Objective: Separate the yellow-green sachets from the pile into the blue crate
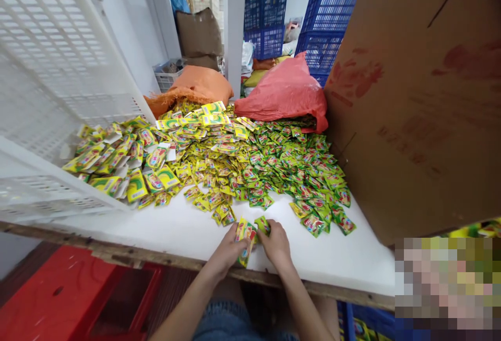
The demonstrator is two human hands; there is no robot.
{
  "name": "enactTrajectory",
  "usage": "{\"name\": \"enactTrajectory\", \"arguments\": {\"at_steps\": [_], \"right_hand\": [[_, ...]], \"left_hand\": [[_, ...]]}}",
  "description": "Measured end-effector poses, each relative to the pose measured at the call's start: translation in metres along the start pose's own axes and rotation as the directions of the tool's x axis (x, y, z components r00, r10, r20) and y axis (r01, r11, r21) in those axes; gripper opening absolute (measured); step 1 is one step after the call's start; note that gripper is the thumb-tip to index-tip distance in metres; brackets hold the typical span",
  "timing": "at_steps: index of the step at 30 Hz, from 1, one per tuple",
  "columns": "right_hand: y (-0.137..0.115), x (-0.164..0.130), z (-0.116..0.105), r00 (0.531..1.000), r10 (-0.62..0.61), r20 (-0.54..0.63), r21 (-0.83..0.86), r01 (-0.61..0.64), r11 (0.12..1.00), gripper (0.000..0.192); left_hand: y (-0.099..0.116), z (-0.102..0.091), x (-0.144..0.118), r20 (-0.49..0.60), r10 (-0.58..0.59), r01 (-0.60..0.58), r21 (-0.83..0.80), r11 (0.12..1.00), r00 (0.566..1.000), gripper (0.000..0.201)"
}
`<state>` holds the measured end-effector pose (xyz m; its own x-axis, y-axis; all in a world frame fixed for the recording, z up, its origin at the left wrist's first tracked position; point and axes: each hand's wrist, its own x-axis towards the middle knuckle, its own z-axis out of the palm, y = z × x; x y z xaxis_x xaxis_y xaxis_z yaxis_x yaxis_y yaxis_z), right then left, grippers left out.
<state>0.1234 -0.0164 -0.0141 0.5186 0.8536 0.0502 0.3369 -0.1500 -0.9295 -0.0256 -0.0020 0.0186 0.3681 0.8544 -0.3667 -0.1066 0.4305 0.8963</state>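
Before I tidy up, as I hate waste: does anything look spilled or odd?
The red bag lies slumped, green sachets spread loose from its mouth over the white tabletop; that looks spilled, possibly on purpose.

Glossy plast. sachets (276,156), semi-gloss card boxes (136,187), smooth wht tabletop (324,257)
Tabletop edge (180,263) rough wood; orange sack (203,81) woven, frayed; red bag (282,90) thin crinkly plast.; big carton (395,122) matt cardbd; wht crate (58,171) & red stool (50,294) hard plast., stool shiny; shorts (225,323) denim.
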Motion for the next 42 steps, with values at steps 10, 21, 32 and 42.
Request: {"name": "enactTrajectory", "arguments": {"at_steps": [10, 21, 32, 42], "right_hand": [[-0.011, -0.005, -0.006, 0.985, -0.048, 0.166, 0.182, 0.017, 0.983, 0.027], [-0.048, 0.004, -0.049, 0.990, -0.088, 0.110, 0.405, 0.036, 0.913, 0.029], [-0.062, 0.006, -0.054, 0.853, -0.375, 0.364, -0.284, 0.485, 0.827, 0.018], [-0.076, -0.003, -0.051, 0.833, -0.339, 0.438, -0.246, 0.473, 0.846, 0.023]], "left_hand": [[0.010, 0.003, -0.007, 0.185, 0.005, 0.024, -0.155, 0.988, 0.983, 0.056], [0.001, 0.011, 0.004, 0.273, 0.049, -0.032, -0.067, 0.997, 0.961, 0.028], [-0.001, 0.015, 0.006, 0.305, 0.132, -0.169, 0.099, 0.981, 0.943, 0.028], [-0.005, 0.018, 0.008, 0.323, 0.152, -0.170, 0.028, 0.985, 0.934, 0.034]]}}
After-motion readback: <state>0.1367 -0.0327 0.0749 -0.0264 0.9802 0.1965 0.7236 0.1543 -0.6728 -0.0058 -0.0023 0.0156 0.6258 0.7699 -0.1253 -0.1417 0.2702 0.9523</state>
